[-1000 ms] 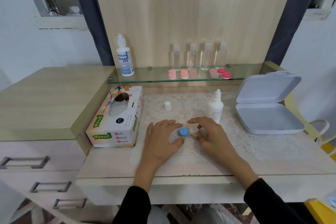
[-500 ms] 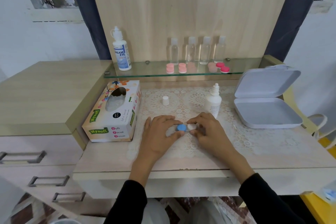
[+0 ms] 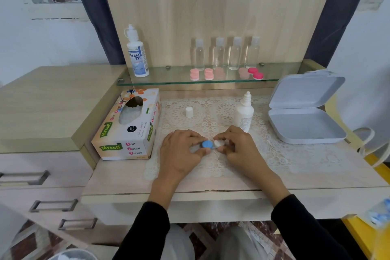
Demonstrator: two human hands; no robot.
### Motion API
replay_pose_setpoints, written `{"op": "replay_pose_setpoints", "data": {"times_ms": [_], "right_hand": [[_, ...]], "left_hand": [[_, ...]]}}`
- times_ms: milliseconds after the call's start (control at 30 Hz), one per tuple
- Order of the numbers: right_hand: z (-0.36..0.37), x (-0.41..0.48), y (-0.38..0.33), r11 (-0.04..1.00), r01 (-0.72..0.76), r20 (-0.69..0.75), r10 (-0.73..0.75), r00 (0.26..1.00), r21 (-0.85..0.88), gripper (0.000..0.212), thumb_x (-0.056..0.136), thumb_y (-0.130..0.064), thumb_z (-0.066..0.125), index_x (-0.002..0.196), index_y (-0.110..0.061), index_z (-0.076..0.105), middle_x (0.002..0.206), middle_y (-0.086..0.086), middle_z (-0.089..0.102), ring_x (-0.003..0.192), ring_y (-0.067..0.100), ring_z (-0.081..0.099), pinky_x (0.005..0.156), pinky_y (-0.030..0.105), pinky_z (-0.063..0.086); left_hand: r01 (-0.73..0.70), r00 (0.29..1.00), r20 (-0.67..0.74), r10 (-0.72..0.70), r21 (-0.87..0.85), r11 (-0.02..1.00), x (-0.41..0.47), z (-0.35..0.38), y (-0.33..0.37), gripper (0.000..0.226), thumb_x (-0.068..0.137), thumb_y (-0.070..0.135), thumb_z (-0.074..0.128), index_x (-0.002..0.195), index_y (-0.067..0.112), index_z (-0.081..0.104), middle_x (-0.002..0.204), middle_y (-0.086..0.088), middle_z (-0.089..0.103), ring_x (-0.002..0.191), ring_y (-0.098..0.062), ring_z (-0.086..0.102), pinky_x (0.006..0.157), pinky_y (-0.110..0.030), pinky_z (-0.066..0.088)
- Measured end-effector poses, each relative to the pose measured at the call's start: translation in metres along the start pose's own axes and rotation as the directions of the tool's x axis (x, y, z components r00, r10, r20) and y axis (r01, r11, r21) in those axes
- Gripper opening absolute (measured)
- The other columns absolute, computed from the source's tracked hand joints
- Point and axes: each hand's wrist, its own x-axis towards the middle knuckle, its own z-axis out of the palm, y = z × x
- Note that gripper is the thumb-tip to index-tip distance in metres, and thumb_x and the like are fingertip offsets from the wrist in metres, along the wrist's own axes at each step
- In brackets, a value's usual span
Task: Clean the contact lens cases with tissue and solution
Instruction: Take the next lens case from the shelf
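In the head view I am seeing the white cap (image 3: 219, 143) showing now; a second ago the right hand (image 3: 240, 150) was covering it. The case (image 3: 213, 144) is lying on the counter (image 3: 316, 167), at six o'clock from the bottle (image 3: 244, 115). The left hand (image 3: 181, 154) fingers are pinching the blue cap (image 3: 207, 144), and the right fingers are pinching the white one at its three o'clock. I am judging that unscrewing is starting.

The tissue box (image 3: 126, 126) reads "Mysoft Soft Facial Tissue"; the shelf bottle (image 3: 137, 55) reads "DREAM EYE".
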Motion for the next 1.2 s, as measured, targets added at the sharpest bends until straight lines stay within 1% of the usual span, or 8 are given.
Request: {"op": "replay_pose_setpoints", "data": {"times_ms": [367,667,800,867,967,1033,1133,1200], "right_hand": [[-0.002,0.000,-0.003,1.000,-0.004,-0.005,0.004,1.000,0.010,0.027,0.073,0.008,0.073,0.095,-0.007,0.074,0.076,-0.010,0.048,0.065,-0.003,0.044,0.064,0.005,0.035],[-0.004,0.000,-0.004,1.000,-0.009,0.008,0.009,1.000,0.022,0.026,0.074,0.007,0.073,0.096,-0.007,0.074,0.078,-0.005,0.050,0.067,-0.001,0.045,0.064,0.005,0.035],[-0.003,0.001,-0.003,1.000,-0.006,0.019,0.006,1.000,0.016,0.026,0.074,0.007,0.072,0.098,-0.005,0.074,0.080,-0.001,0.051,0.068,-0.002,0.044,0.064,0.004,0.035],[-0.003,0.001,-0.003,1.000,-0.005,0.024,0.005,1.000,0.013,0.027,0.075,0.008,0.071,0.098,-0.005,0.074,0.080,0.000,0.051,0.068,-0.002,0.043,0.065,0.004,0.035],[-0.003,0.001,-0.003,1.000,-0.008,0.026,0.008,1.000,0.013,0.027,0.075,0.008,0.071,0.098,-0.005,0.074,0.079,0.000,0.051,0.068,-0.002,0.044,0.065,0.003,0.035],[-0.004,0.001,-0.003,1.000,-0.006,0.022,0.006,1.000,0.013,0.026,0.075,0.007,0.071,0.097,-0.006,0.074,0.078,-0.001,0.050,0.068,-0.001,0.044,0.064,0.004,0.035],[-0.004,0.000,-0.003,1.000,-0.002,0.020,0.002,1.000,0.014,0.025,0.075,0.006,0.072,0.097,-0.006,0.074,0.078,-0.001,0.050,0.068,-0.001,0.044,0.063,0.005,0.034],[-0.004,0.000,-0.003,1.000,0.002,0.018,-0.002,1.000,0.016,0.025,0.075,0.006,0.072,0.097,-0.006,0.074,0.079,-0.001,0.051,0.068,0.000,0.044,0.063,0.006,0.034]], "left_hand": [[-0.036,0.999,-0.021,0.037,0.056,0.998,0.000,0.002,0.000,0.032,0.074,0.054,0.067,0.098,0.034,0.074,0.098,0.020,0.067,0.093,-0.008,0.055,0.092,-0.038,0.040],[-0.019,0.999,-0.026,0.020,0.064,0.998,0.001,0.002,0.003,0.028,0.076,0.048,0.071,0.100,0.033,0.073,0.102,0.019,0.068,0.094,-0.010,0.054,0.093,-0.034,0.038],[-0.037,0.998,-0.051,0.040,0.068,0.997,-0.001,0.003,0.005,0.019,0.077,0.043,0.072,0.093,0.034,0.073,0.089,0.019,0.070,0.087,-0.011,0.051,0.093,-0.036,0.038],[-0.025,0.998,-0.055,0.029,0.069,0.997,-0.002,0.004,0.005,0.016,0.078,0.042,0.071,0.091,0.034,0.073,0.081,0.016,0.069,0.085,-0.011,0.050,0.097,-0.036,0.035],[0.014,0.999,-0.036,-0.013,0.033,0.999,-0.001,0.006,0.005,0.018,0.078,0.041,0.071,0.094,0.032,0.073,0.081,0.014,0.069,0.090,-0.012,0.052,0.111,-0.042,0.020],[0.023,0.999,-0.030,-0.023,0.010,1.000,0.000,0.010,0.003,0.018,0.078,0.042,0.071,0.091,0.030,0.074,0.079,0.014,0.068,0.086,-0.011,0.054,0.114,-0.045,0.014],[0.030,0.999,-0.032,-0.031,-0.022,0.999,0.000,0.012,0.003,0.019,0.078,0.039,0.073,0.091,0.026,0.075,0.081,0.008,0.070,0.087,-0.015,0.056,0.114,-0.045,0.014],[0.023,0.998,-0.059,-0.027,-0.069,0.997,-0.001,0.010,0.005,0.020,0.076,0.035,0.077,0.091,0.022,0.076,0.085,0.004,0.073,0.089,-0.017,0.058,0.112,-0.043,0.021]]}}
